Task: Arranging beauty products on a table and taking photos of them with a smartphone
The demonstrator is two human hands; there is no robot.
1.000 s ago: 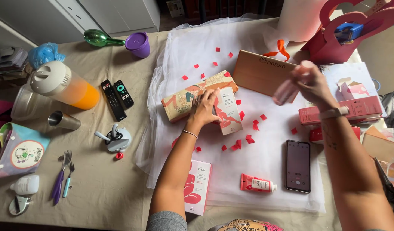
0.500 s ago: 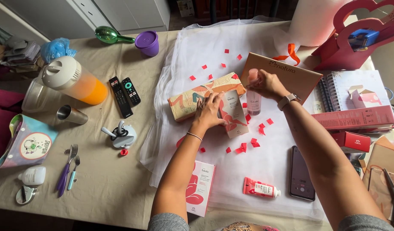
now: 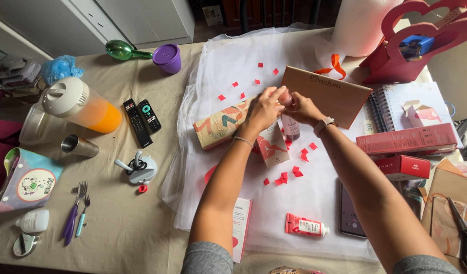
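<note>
Hands [image 3: 281,106] around slim, perhaps glass bottle [image 3: 291,127]

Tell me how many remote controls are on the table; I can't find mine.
2. Both lie side by side on the tan cloth left of the white tulle: the longer remote and the shorter remote, just right of the orange jug. Clutter may hide others.

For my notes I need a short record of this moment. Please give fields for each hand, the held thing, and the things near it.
left hand: on the cap of the small bottle
right hand: also at the cap
small bottle: upright on the white cloth
near: patterned box, brown box, red paper bits
table's left part: two remotes, orange jug
</note>
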